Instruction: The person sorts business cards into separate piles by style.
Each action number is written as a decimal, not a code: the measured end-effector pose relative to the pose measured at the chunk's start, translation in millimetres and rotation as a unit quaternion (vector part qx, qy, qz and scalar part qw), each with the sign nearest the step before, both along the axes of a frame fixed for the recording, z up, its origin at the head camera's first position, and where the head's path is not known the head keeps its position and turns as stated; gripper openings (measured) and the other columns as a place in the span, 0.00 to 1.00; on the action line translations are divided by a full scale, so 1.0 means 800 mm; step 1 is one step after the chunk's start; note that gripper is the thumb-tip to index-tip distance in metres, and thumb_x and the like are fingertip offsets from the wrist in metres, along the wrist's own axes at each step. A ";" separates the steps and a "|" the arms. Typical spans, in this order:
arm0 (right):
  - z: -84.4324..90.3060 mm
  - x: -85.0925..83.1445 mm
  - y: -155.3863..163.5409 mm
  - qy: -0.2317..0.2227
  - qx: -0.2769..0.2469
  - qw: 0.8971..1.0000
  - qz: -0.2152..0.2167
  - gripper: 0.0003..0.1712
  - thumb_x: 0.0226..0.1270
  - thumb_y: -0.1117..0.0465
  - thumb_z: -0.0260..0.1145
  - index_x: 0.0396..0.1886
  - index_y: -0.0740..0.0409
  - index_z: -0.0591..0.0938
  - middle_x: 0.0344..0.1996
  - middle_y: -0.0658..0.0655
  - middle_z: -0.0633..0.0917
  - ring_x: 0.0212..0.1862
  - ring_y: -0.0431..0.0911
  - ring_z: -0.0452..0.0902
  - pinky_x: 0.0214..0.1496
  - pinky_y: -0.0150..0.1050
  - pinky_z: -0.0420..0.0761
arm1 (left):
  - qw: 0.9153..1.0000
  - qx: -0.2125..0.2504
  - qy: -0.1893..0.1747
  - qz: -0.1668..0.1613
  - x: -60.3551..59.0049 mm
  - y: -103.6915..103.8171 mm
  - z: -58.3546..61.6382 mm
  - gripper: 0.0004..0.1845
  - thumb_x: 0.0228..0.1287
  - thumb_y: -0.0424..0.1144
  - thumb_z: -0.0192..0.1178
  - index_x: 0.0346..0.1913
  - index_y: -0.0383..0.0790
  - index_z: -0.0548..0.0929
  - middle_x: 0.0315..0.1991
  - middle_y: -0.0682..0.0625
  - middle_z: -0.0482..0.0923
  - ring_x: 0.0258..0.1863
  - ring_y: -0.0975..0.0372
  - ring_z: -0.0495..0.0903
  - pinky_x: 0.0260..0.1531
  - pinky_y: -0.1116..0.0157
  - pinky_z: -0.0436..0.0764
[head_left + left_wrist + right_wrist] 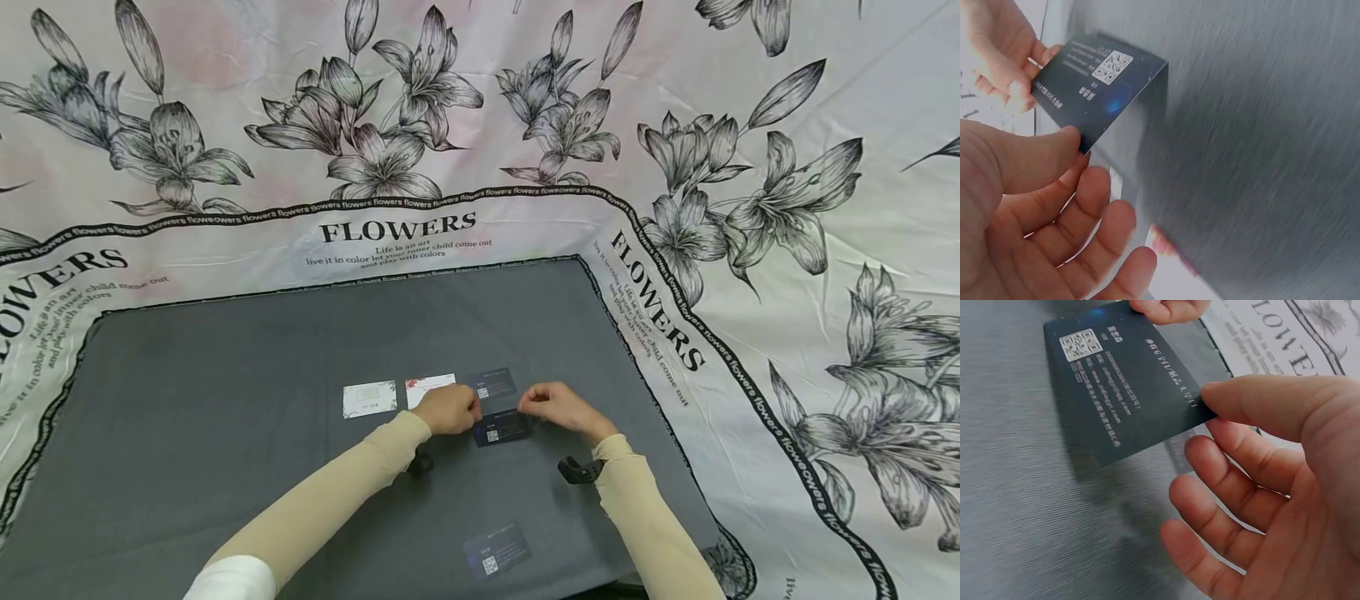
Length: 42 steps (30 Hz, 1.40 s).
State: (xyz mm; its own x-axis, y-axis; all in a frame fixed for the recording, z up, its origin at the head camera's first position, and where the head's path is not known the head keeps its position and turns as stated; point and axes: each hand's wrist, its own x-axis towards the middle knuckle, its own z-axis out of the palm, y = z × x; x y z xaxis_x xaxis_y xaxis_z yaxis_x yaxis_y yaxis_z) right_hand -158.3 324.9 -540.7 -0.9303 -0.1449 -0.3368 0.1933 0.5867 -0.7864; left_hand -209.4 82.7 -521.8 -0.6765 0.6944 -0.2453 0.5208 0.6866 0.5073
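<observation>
- Both hands, left hand (pixel 450 410) and right hand (pixel 558 408), pinch the dark card (pixel 501 427) by its ends just above the grey bench (pixel 225 400).
- Grip looks light; it could slip, landing crooked beside the row card (pixel 495 383).

Your left hand (pixel 450 409) and right hand (pixel 558 408) pinch a dark card (pixel 501 428) over the grey mat (pixel 225 417), behind it a row of three cards: white (pixel 369 398), pink-marked (pixel 429 388), dark (pixel 495 383); another dark card (pixel 497 550) lies nearer you.
</observation>
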 end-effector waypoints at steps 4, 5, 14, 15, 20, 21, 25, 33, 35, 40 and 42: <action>0.001 -0.028 0.001 -0.002 -0.015 1.000 -0.025 0.11 0.72 0.55 0.65 0.42 0.59 0.87 0.40 0.56 0.87 0.39 0.47 0.78 0.40 0.39 0.77 | 1.000 -0.016 0.019 0.011 -0.026 0.007 0.006 0.10 0.69 0.37 0.59 0.28 0.45 0.85 0.25 0.54 0.80 0.21 0.64 0.70 0.23 0.65 0.68; 0.001 -0.035 0.001 -0.002 -0.019 0.999 -0.032 0.11 0.72 0.55 0.65 0.42 0.58 0.87 0.41 0.56 0.87 0.39 0.48 0.78 0.41 0.39 0.78 | 0.999 -0.021 0.019 0.015 -0.032 0.009 0.007 0.11 0.70 0.37 0.58 0.28 0.44 0.85 0.25 0.53 0.80 0.21 0.64 0.70 0.23 0.65 0.69; -0.008 -0.074 -0.001 0.005 -0.008 0.998 -0.069 0.12 0.72 0.55 0.66 0.43 0.58 0.88 0.40 0.55 0.86 0.37 0.46 0.77 0.39 0.37 0.77 | 0.997 -0.060 0.000 0.051 -0.072 0.021 0.009 0.22 0.74 0.39 0.57 0.16 0.48 0.75 0.18 0.56 0.73 0.17 0.64 0.63 0.22 0.64 0.66; -0.009 -0.076 -0.002 0.006 -0.005 0.997 -0.072 0.11 0.71 0.55 0.66 0.42 0.58 0.88 0.39 0.55 0.86 0.37 0.46 0.76 0.39 0.36 0.76 | 0.996 -0.065 -0.001 0.054 -0.074 0.023 0.009 0.24 0.74 0.39 0.56 0.14 0.48 0.72 0.15 0.55 0.69 0.17 0.63 0.61 0.21 0.64 0.65; -0.019 -0.086 -0.004 0.022 0.025 0.996 -0.089 0.11 0.70 0.54 0.67 0.40 0.57 0.88 0.38 0.54 0.87 0.35 0.43 0.75 0.37 0.35 0.73 | 0.994 -0.068 0.026 0.077 -0.079 0.029 -0.002 0.22 0.72 0.39 0.57 0.15 0.49 0.77 0.22 0.56 0.78 0.20 0.64 0.68 0.24 0.63 0.71; -0.020 -0.088 -0.004 0.025 0.032 0.995 -0.092 0.10 0.70 0.54 0.67 0.39 0.56 0.88 0.39 0.54 0.87 0.35 0.43 0.75 0.38 0.35 0.74 | 0.994 -0.067 0.034 0.082 -0.079 0.030 -0.005 0.20 0.72 0.39 0.58 0.17 0.49 0.80 0.26 0.56 0.82 0.22 0.64 0.72 0.25 0.62 0.74; -0.025 -0.092 -0.006 0.037 0.055 0.993 -0.095 0.10 0.71 0.55 0.67 0.38 0.56 0.89 0.42 0.56 0.89 0.38 0.44 0.79 0.43 0.38 0.76 | 0.992 -0.063 0.050 0.098 -0.079 0.033 -0.018 0.11 0.71 0.40 0.59 0.31 0.48 0.89 0.39 0.53 0.88 0.35 0.60 0.83 0.37 0.56 0.83; -0.032 -0.094 -0.016 0.035 0.081 0.991 -0.103 0.09 0.71 0.55 0.66 0.40 0.54 0.88 0.39 0.55 0.89 0.38 0.45 0.80 0.43 0.39 0.78 | 0.989 -0.053 0.076 0.114 -0.076 0.031 -0.029 0.06 0.67 0.39 0.63 0.38 0.46 0.90 0.41 0.49 0.85 0.45 0.53 0.82 0.46 0.50 0.83; -0.033 -0.094 -0.018 0.034 0.081 0.991 -0.104 0.09 0.71 0.55 0.66 0.40 0.54 0.88 0.39 0.55 0.89 0.37 0.45 0.80 0.42 0.39 0.78 | 0.989 -0.051 0.080 0.116 -0.076 0.030 -0.030 0.06 0.66 0.39 0.63 0.37 0.46 0.89 0.40 0.49 0.85 0.45 0.53 0.82 0.45 0.50 0.84; -0.029 -0.092 -0.023 0.036 0.095 0.989 -0.108 0.10 0.71 0.55 0.67 0.40 0.55 0.88 0.38 0.55 0.89 0.36 0.45 0.81 0.42 0.40 0.78 | 0.987 -0.055 0.086 0.123 -0.076 0.030 -0.032 0.06 0.68 0.39 0.62 0.36 0.45 0.89 0.40 0.49 0.83 0.45 0.53 0.82 0.45 0.49 0.84; -0.029 -0.092 -0.024 0.037 0.100 0.988 -0.111 0.09 0.71 0.54 0.67 0.40 0.54 0.88 0.37 0.55 0.89 0.36 0.44 0.80 0.42 0.39 0.78 | 0.987 -0.058 0.089 0.123 -0.076 0.031 -0.032 0.07 0.68 0.39 0.62 0.35 0.44 0.88 0.40 0.49 0.83 0.45 0.53 0.82 0.45 0.50 0.84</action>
State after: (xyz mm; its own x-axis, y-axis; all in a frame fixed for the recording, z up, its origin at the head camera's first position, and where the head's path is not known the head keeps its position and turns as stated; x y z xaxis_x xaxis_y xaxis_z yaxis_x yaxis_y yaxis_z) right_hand -232.1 305.5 -564.0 -0.9548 0.1284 -0.2681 0.2812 0.6820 -0.6751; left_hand -270.3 107.3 -547.2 -0.8607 0.4783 -0.1744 0.4053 0.8511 0.3337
